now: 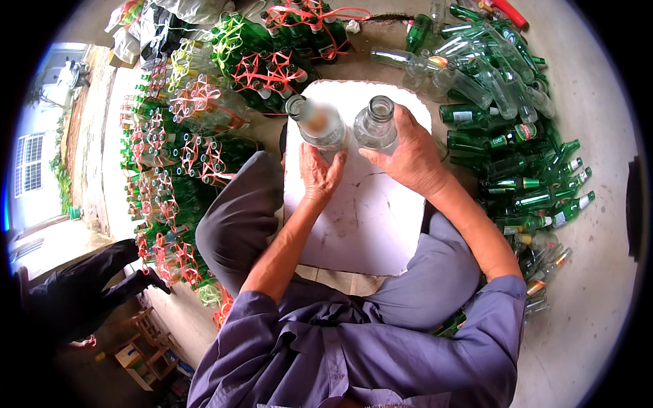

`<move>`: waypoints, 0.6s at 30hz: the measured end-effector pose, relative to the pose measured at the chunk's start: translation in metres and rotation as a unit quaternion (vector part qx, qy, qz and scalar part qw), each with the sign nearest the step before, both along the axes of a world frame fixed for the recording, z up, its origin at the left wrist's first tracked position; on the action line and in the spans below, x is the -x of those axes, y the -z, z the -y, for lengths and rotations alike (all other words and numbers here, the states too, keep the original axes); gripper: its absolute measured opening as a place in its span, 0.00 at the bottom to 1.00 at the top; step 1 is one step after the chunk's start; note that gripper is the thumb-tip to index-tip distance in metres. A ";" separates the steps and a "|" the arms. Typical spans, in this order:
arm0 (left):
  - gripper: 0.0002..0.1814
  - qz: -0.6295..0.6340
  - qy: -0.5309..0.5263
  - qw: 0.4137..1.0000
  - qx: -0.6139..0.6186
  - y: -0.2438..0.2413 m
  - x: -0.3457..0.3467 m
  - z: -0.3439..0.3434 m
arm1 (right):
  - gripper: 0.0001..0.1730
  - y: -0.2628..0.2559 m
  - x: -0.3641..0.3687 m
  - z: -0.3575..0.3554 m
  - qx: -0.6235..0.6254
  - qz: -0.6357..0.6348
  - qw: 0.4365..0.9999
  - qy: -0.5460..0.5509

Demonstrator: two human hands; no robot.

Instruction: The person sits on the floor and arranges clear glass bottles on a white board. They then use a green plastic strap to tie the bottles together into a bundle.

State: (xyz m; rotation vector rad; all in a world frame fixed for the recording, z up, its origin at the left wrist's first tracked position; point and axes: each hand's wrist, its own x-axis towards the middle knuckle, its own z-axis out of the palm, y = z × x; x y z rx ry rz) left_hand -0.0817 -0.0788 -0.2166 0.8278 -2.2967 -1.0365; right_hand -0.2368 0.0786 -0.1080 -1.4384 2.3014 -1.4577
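On a white board (352,224) between my knees stand two clear glass bottles with open mouths. My left hand (320,173) grips the lower part of the left bottle (336,133), whose neck tilts away to the left; a blurred patch covers part of it. My right hand (414,153) is wrapped around the right bottle (375,122), thumb in front and fingers along its far side. A small gap separates the two bottles. The board's surface bears dark cracks and stains.
To the left stand many green bottles bundled with red plastic strapping (270,71) and yellow-green strapping (228,38). Loose green bottles (535,199) and clear bottles (502,84) lie piled on the right. A person in dark trousers (86,285) is at lower left, near a wooden rack (148,352).
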 end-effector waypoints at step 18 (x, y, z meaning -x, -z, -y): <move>0.30 -0.003 0.005 1.000 0.030 -0.002 0.004 -0.004 | 0.34 0.047 -0.002 -0.004 -0.108 0.133 0.985 -0.012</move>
